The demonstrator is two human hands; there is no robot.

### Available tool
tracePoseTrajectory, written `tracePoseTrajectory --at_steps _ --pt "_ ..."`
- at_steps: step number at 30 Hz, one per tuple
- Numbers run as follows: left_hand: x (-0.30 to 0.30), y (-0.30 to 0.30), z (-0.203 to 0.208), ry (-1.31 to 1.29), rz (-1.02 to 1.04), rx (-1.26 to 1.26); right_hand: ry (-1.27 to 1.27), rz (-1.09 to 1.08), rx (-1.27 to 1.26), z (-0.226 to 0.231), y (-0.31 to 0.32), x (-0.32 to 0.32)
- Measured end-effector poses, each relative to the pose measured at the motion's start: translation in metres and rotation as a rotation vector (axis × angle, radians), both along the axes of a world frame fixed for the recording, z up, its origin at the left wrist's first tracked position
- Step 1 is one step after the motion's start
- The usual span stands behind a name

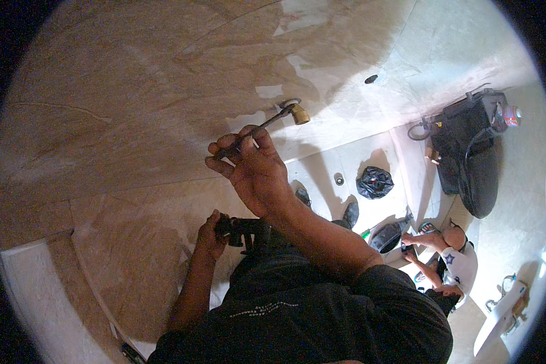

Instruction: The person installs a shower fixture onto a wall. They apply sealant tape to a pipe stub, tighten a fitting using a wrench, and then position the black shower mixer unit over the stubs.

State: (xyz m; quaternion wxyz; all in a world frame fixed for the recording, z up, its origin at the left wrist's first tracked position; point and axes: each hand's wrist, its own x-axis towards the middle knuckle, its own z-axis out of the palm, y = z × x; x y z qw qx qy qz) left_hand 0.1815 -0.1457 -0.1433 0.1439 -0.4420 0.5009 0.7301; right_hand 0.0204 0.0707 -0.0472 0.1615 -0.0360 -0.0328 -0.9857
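My right hand (258, 173) reaches up to the tiled wall, its fingers and thumb closed around the handle of a dark metal wrench (261, 126). The far end of the wrench meets a brass elbow fitting (299, 114) that sticks out of the wall through a round opening. Lower and to the left, my left hand (212, 238) is wrapped around one end of a black object (244, 229) with strap-like parts hanging from it. Its exact kind is not clear, and it lies partly behind my right forearm.
A black toilet (473, 161) with a bottle (512, 116) on it stands at the right. Below it another person (458, 261) in a white shirt crouches by a black bag (387, 235). A crumpled black plastic bag (375, 182) and a drain (339, 179) are on the floor. A white sink (497, 318) is lower right.
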Motion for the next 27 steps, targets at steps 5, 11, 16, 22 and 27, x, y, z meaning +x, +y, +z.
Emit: tracePoseTrajectory --at_steps 5,11,16,22,27 --pt "-0.005 0.005 0.006 0.002 0.01 -0.018 0.013 -0.048 0.017 0.004 0.0 -0.005" --pt "-0.004 0.002 -0.003 0.01 -0.026 -0.015 0.083 -0.019 0.126 0.0 0.01 -0.001" --pt "-0.008 0.007 -0.005 0.046 -0.174 -0.123 0.007 -0.039 0.022 0.021 0.006 -0.006" --pt "-0.003 0.006 -0.009 -0.022 0.016 0.057 -0.028 -0.043 0.078 0.036 0.005 -0.007" --pt "0.001 0.003 -0.007 0.013 0.057 0.054 -0.058 -0.125 -0.012 0.023 -0.006 -0.016"
